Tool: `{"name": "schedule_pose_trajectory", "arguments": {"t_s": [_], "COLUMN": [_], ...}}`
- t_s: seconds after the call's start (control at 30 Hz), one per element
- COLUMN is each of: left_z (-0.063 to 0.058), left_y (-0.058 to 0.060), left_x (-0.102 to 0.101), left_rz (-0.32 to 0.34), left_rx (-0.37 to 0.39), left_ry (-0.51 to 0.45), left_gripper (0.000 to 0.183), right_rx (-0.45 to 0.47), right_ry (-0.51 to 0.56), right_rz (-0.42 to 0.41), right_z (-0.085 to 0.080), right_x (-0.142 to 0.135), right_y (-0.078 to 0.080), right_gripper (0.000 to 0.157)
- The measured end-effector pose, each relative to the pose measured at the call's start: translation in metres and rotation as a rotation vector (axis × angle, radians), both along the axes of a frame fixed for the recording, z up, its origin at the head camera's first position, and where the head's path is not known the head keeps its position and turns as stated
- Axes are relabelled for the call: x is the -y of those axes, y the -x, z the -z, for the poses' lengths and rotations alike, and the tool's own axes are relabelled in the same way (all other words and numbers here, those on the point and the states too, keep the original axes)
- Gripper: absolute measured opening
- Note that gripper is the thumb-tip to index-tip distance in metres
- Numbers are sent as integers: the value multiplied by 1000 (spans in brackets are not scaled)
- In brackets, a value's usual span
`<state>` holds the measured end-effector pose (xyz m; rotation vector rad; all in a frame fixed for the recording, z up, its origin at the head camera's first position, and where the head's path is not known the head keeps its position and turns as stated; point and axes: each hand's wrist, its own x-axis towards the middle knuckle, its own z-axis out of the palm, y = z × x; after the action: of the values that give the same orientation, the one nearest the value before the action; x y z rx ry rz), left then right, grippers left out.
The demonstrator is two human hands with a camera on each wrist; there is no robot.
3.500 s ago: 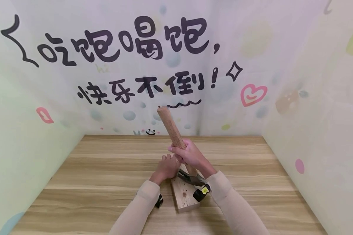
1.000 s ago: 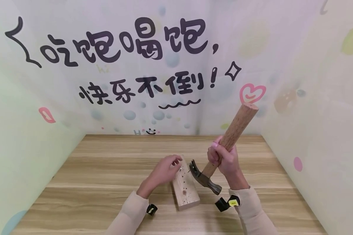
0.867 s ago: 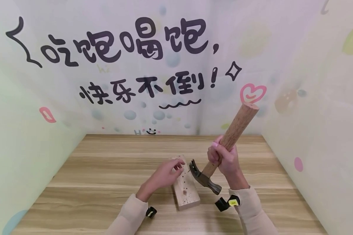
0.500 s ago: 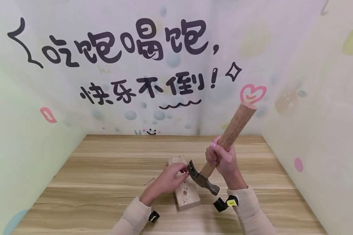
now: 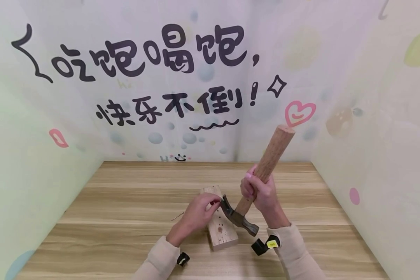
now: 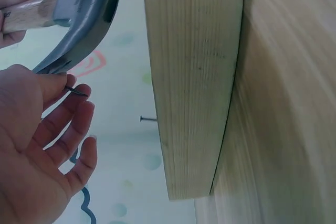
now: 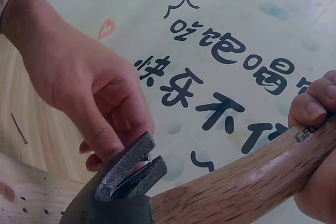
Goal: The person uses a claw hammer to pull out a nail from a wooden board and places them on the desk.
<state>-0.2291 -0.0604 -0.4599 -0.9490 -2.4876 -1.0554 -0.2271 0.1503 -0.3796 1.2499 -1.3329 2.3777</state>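
Observation:
My right hand [image 5: 264,192] grips the wooden handle of a claw hammer [image 5: 271,153], its butt raised and its head low beside the wooden block [image 5: 222,229]. The claw [image 7: 131,169] points toward my left hand [image 5: 199,210], which reaches over the block. In the left wrist view, my left thumb and finger pinch a nail [image 6: 76,92] right at the claw tip. Another nail [image 6: 148,119] sticks out of the block's face. The block lies flat and has several small dark holes.
A loose nail [image 5: 177,216] lies on the wood-grain table [image 5: 126,202], left of my left hand. Printed fabric walls [image 5: 353,77] stand at the back and both sides. Both sleeves carry black wrist cameras [image 5: 259,247].
The hammer has come off the block, where its claw was earlier, to the right. My left hand has moved from the block to the claw, and the loose nail has come into view.

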Motion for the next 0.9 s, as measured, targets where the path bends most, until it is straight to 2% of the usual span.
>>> {"name": "schedule_pose_trajectory", "arguments": {"t_s": [0.17, 0.33, 0.47, 0.73, 0.9], "left_z": [2, 2, 2, 12, 16], "left_y": [3, 5, 8, 14, 16], "left_x": [12, 28, 40, 68, 84], "left_rz": [-62, -106, -136, -254, -283], "left_rx": [-8, 64, 85, 76, 114], "left_ry": [24, 18, 11, 108, 126], "left_gripper": [12, 12, 11, 7, 5], "right_rx": [48, 64, 77, 102, 124], "right_ry": [-43, -63, -77, -138, -150], "right_rz": [18, 22, 26, 79, 100], "right_z": [9, 15, 18, 20, 19], "right_x": [5, 10, 13, 13, 17], "right_y": [2, 4, 5, 9, 9], "right_gripper": [29, 29, 26, 19, 21]}}
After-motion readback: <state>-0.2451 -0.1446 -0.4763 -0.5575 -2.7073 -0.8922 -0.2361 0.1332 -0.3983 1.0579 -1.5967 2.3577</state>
